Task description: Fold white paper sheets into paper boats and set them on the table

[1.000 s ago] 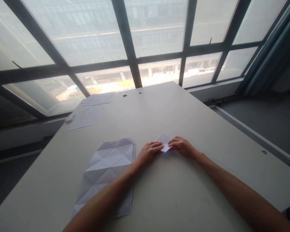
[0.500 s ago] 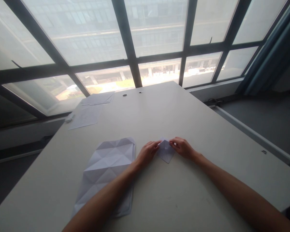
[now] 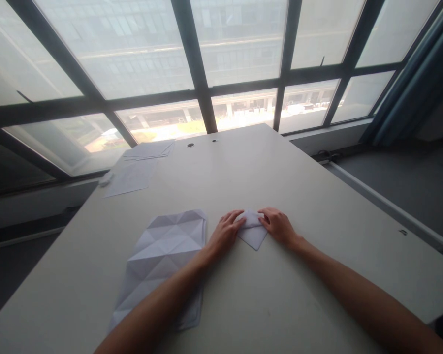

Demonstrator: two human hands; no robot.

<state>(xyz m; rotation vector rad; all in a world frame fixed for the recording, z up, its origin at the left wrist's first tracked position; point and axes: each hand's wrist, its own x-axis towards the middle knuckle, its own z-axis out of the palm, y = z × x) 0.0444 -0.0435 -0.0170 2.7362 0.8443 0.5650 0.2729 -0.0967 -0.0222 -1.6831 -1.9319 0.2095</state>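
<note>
A small white folded paper [image 3: 256, 237] lies on the white table, one corner pointing toward me and a fold line running across its upper part. My left hand [image 3: 227, 230] grips its left corner, thumb on top and fingers along the far edge. On the opposite side, my right hand [image 3: 278, 226] holds the right corner between thumb and fingers. The undersides of both corners are hidden. Left of the small piece, creased white sheets [image 3: 166, 241] lie stacked, partly covered by my left forearm.
Loose white sheets [image 3: 131, 177] lie at the table's far left, with a small white object [image 3: 106, 179] beside them. Two round holes, one of them a dark hole [image 3: 190, 145], are near the far edge. Windows [image 3: 239, 44] rise behind the table [image 3: 221, 177].
The raised peak in the middle of the small paper has been flattened, and it now shows a fold across it. My hands have shifted slightly at its corners.
</note>
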